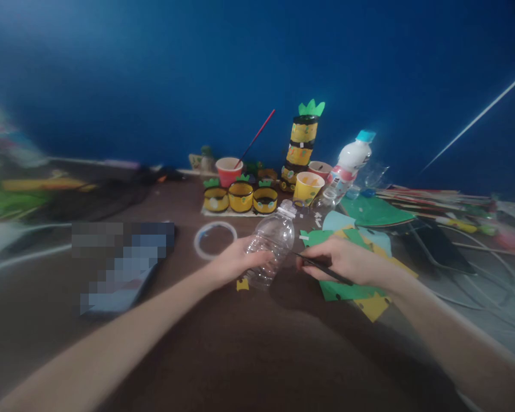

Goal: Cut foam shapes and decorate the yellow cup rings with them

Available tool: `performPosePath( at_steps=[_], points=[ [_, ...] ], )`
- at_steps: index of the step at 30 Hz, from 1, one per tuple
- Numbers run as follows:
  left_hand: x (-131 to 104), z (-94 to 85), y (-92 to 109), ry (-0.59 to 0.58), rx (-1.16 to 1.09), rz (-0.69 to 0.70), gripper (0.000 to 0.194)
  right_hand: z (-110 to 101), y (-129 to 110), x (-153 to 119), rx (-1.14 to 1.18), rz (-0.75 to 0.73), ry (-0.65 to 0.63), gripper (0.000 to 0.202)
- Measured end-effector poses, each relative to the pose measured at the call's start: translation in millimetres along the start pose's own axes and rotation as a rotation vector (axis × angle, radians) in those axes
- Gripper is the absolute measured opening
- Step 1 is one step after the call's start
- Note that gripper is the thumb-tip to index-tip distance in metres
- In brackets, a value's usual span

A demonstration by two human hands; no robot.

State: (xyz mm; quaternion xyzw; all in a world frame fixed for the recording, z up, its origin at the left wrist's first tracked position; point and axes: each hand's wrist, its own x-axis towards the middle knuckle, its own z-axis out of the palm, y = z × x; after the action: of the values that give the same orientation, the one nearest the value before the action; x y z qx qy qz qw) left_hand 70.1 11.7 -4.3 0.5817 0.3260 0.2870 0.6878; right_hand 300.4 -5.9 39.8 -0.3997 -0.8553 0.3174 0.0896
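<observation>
Tilted slightly to the right, a clear plastic bottle [273, 243] is held over the dark table by my left hand [244, 257], whose fingers and thumb wrap its lower half. My right hand [332, 257] grips a slim black pen-like tool [326, 270]. The tool's thin tip points left and reaches the bottle's right side; whether it is a pen or a craft knife I cannot make out. Under my right hand lie green paper sheets [335, 290] and yellow paper scraps [373, 308]. A small yellow scrap [242, 284] sits below the bottle.
Behind stand three small yellow decorated cups [241, 197], a yellow pineapple-like tower [302, 150], a red cup [229, 171], a yellow paper cup [308, 187] and a white bottle [352, 160]. A tape ring [215, 240] and a phone [126, 274] lie left; cables [489, 286] right.
</observation>
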Motion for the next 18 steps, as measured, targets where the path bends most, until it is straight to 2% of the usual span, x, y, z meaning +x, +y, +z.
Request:
performPosePath(
  at_steps=[5,13,18],
  points=[
    [0,2.6,0,0.033,0.058,-0.002,0.035,0,-4,-1,0.014,0.016,0.009,0.02],
    [-3,10.1,3,0.181,0.271,0.008,0.035,2,-9,-2,0.039,0.02,0.035,0.019],
    [-3,11.3,4,0.206,0.316,-0.013,0.037,2,-10,-4,-0.019,0.045,0.038,0.018]
  ],
)
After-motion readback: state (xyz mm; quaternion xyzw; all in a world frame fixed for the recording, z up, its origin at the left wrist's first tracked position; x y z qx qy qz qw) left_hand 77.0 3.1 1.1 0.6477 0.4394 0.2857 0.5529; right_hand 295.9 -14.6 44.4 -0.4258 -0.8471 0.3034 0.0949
